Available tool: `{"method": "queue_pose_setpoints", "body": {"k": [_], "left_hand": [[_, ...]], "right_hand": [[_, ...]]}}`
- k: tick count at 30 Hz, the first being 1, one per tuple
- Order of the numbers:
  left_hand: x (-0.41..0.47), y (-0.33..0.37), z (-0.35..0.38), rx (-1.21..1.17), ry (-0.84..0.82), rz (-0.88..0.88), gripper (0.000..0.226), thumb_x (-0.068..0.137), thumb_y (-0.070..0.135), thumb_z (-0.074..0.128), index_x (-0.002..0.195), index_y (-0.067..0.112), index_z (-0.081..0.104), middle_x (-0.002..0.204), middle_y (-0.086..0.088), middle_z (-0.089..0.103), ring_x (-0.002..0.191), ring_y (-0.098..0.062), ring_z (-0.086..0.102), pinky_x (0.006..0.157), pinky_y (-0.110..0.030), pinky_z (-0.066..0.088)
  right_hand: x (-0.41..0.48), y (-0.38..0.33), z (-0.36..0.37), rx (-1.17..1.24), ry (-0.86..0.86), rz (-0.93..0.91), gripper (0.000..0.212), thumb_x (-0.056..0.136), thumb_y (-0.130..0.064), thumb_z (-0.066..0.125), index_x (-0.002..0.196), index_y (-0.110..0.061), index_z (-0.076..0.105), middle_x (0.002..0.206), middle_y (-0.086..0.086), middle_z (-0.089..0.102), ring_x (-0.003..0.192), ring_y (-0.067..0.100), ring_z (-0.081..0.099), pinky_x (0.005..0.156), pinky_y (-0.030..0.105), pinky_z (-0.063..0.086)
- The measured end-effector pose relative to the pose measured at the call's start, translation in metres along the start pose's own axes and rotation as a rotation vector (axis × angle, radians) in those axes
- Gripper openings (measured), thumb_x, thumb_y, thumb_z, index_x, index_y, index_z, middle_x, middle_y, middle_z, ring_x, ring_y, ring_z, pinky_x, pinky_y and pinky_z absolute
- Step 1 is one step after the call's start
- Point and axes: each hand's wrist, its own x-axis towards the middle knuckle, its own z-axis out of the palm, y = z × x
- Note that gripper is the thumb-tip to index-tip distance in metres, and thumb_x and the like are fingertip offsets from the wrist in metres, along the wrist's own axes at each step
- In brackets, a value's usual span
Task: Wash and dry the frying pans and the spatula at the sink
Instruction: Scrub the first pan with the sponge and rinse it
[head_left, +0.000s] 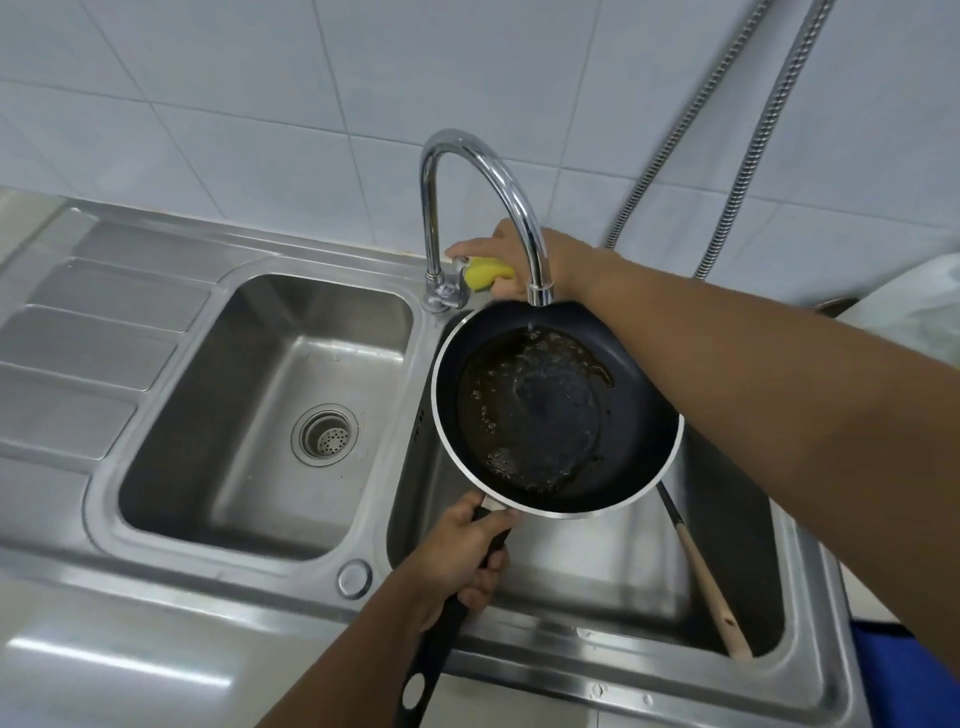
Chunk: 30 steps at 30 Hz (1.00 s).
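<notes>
Brushed steel sink; glossy chrome faucet; matt black pan, metal-rimmed; pale wooden spatula handle.

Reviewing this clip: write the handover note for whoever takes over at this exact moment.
Left hand grips the handle of the frying pan, holding it over the right basin under the faucet.
Right hand holds a yellow sponge and touches the tap lever.
Spatula lies in the right basin below the pan.
Done: water is running into the pan, which has brown residue inside.
Left: scrub, rinse and dry this pan, then the spatula. No other pan is in view.
</notes>
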Motion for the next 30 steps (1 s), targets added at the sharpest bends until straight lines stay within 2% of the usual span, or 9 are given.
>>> {"method": "queue_pose_setpoints", "body": {"k": [2, 6, 9, 14, 17, 20, 23, 27, 30], "left_hand": [[0.002, 0.001, 0.001, -0.009, 0.008, 0.003, 0.021, 0.103, 0.035, 0.06, 0.12, 0.023, 0.055, 0.062, 0.0, 0.047, 0.046, -0.01, 0.032, 0.04, -0.021, 0.024], [0.006, 0.003, 0.006, -0.029, 0.021, 0.023, 0.02, 0.103, 0.033, 0.061, 0.119, 0.022, 0.054, 0.062, -0.001, 0.046, 0.045, -0.01, 0.031, 0.042, -0.02, 0.022], [0.007, 0.005, 0.015, -0.022, 0.03, 0.05, 0.018, 0.103, 0.032, 0.061, 0.116, 0.023, 0.055, 0.062, -0.001, 0.045, 0.045, -0.01, 0.031, 0.042, -0.02, 0.021], [0.003, 0.006, 0.028, 0.008, 0.05, 0.077, 0.016, 0.103, 0.033, 0.062, 0.113, 0.023, 0.055, 0.061, -0.001, 0.047, 0.043, -0.01, 0.034, 0.038, -0.02, 0.026], [0.001, 0.012, 0.036, 0.039, 0.081, 0.087, 0.016, 0.103, 0.032, 0.061, 0.104, 0.021, 0.05, 0.06, 0.0, 0.045, 0.04, -0.009, 0.03, 0.036, -0.017, 0.023], [-0.002, 0.015, 0.039, 0.013, 0.08, 0.094, 0.016, 0.104, 0.031, 0.06, 0.102, 0.021, 0.048, 0.058, 0.0, 0.043, 0.038, -0.008, 0.028, 0.035, -0.015, 0.021], [-0.006, 0.011, 0.036, -0.034, 0.058, 0.08, 0.014, 0.105, 0.03, 0.058, 0.099, 0.022, 0.048, 0.058, 0.0, 0.043, 0.039, -0.008, 0.028, 0.034, -0.015, 0.021], [-0.012, 0.005, 0.031, -0.03, 0.019, 0.063, 0.013, 0.105, 0.03, 0.058, 0.098, 0.022, 0.051, 0.06, -0.001, 0.045, 0.04, -0.009, 0.032, 0.035, -0.018, 0.023], [-0.019, 0.003, 0.032, 0.013, 0.009, 0.07, 0.013, 0.104, 0.032, 0.06, 0.103, 0.02, 0.054, 0.062, -0.001, 0.046, 0.045, -0.011, 0.032, 0.037, -0.02, 0.024]], "right_hand": [[-0.017, 0.005, 0.012, 0.098, 0.155, -0.065, 0.065, 0.083, -0.041, 0.065, 0.143, -0.029, 0.042, 0.127, 0.009, 0.057, 0.111, 0.028, 0.057, 0.089, 0.04, 0.048], [-0.088, 0.044, 0.07, 0.206, 0.459, 0.237, 0.048, 0.084, -0.039, 0.062, 0.129, -0.028, 0.05, 0.121, 0.008, 0.05, 0.115, 0.029, 0.046, 0.094, 0.042, 0.041], [-0.113, 0.057, 0.097, 0.061, 0.365, 0.327, 0.044, 0.091, -0.035, 0.063, 0.134, -0.032, 0.054, 0.132, 0.006, 0.048, 0.118, 0.032, 0.037, 0.096, 0.043, 0.031], [-0.101, 0.033, 0.089, 0.103, 0.231, 0.086, 0.042, 0.094, -0.039, 0.066, 0.136, -0.034, 0.061, 0.147, 0.003, 0.041, 0.13, 0.029, 0.037, 0.107, 0.042, 0.028], [-0.116, 0.006, 0.096, 0.144, 0.154, -0.092, 0.033, 0.093, -0.037, 0.068, 0.126, -0.031, 0.07, 0.141, 0.002, 0.043, 0.127, 0.025, 0.042, 0.112, 0.041, 0.032], [-0.154, -0.002, 0.103, 0.254, 0.107, -0.16, 0.022, 0.085, -0.03, 0.077, 0.106, -0.025, 0.08, 0.121, -0.001, 0.054, 0.112, 0.017, 0.05, 0.101, 0.036, 0.043], [-0.192, 0.007, 0.09, 0.282, 0.033, -0.105, 0.016, 0.078, -0.025, 0.082, 0.094, -0.022, 0.082, 0.108, -0.004, 0.059, 0.099, 0.012, 0.055, 0.093, 0.033, 0.046], [-0.222, 0.03, 0.06, 0.123, -0.062, 0.049, 0.008, 0.08, -0.028, 0.08, 0.087, -0.025, 0.081, 0.107, -0.006, 0.059, 0.103, 0.015, 0.053, 0.098, 0.038, 0.043], [-0.213, 0.052, 0.051, -0.101, 0.059, 0.138, 0.006, 0.085, -0.025, 0.074, 0.09, -0.027, 0.077, 0.115, -0.001, 0.056, 0.109, 0.02, 0.047, 0.101, 0.041, 0.035]]}}
